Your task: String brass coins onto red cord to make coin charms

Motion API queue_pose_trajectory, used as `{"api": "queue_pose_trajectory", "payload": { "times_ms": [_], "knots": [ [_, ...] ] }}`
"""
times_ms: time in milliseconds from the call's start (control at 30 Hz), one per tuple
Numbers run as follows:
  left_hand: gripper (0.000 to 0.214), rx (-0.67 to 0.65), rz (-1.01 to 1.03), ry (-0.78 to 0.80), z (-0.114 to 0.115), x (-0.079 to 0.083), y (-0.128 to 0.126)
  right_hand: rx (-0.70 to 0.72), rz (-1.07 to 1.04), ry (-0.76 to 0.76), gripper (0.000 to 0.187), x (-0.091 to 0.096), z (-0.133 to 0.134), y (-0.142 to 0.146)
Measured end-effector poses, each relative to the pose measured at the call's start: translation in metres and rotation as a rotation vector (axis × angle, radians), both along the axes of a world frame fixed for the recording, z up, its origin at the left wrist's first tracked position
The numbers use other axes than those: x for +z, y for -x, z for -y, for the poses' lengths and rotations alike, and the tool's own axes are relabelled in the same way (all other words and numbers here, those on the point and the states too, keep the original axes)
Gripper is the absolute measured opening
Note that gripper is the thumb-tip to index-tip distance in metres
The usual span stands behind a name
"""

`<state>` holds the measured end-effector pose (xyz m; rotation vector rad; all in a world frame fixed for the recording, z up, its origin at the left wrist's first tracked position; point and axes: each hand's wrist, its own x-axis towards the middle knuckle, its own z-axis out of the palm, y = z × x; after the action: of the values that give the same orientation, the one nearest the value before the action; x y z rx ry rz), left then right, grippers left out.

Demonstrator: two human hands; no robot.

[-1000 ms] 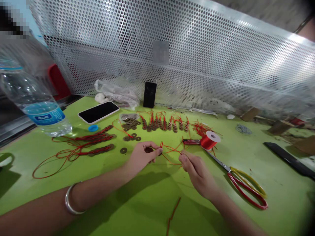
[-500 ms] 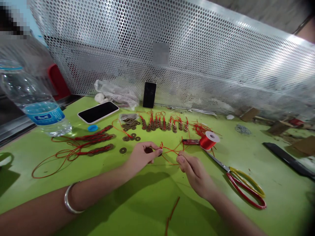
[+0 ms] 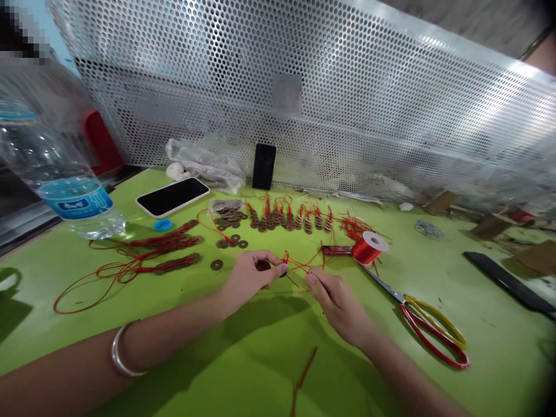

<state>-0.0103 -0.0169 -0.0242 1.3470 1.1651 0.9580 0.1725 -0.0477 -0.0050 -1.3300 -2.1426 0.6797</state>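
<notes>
My left hand is closed in a pinch around dark coins strung with red cord, mostly covered by its fingers. A small loop of red cord stands up at its fingertips. My right hand is closed on the same cord just to the right, and a stretch of cord runs between the two hands. Behind them lies a row of coin strings tied with red cord. Loose coins with holes lie beyond my left hand, and a single coin lies to its left.
Right of my hands are a spool of red cord and scissors with red and yellow handles. On the left are long corded coin strings, a phone, a blue cap and a water bottle. A perforated metal panel stands behind.
My right hand has moved slightly left, closer to my left hand, still holding the cord. My left hand keeps its pinch in nearly the same place.
</notes>
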Motion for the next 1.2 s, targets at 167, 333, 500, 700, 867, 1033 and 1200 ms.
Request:
{"api": "queue_pose_trajectory", "payload": {
  "times_ms": [167,333,500,700,867,1033,1200],
  "knots": [
    [0.03,-0.036,-0.053,-0.013,0.003,0.002,-0.001,-0.085,-0.014,0.016,0.025,0.002,0.003,0.002],
    [0.029,-0.114,-0.099,-0.057,0.006,-0.002,-0.002,-0.112,-0.206,0.155,0.036,-0.005,0.005,0.0],
    [0.022,-0.13,-0.173,-0.122,0.01,0.001,-0.004,-0.101,-0.301,0.206,0.036,-0.009,0.001,0.0],
    [0.007,-0.207,-0.222,-0.243,0.017,0.01,-0.005,-0.043,-0.127,0.131,0.019,-0.004,0.0,0.003],
    [0.008,-0.255,-0.364,-0.449,0.019,0.008,-0.005,-0.038,-0.054,0.103,0.02,-0.001,-0.001,0.001],
    [0.009,-0.263,-0.531,-0.596,0.019,0.005,-0.002,-0.079,-0.043,0.12,0.038,0.001,-0.001,0.001],
    [0.013,-0.304,-0.564,-0.659,0.02,0.004,0.0,-0.121,-0.058,0.202,0.024,-0.002,-0.002,0.002]
  ]
}}
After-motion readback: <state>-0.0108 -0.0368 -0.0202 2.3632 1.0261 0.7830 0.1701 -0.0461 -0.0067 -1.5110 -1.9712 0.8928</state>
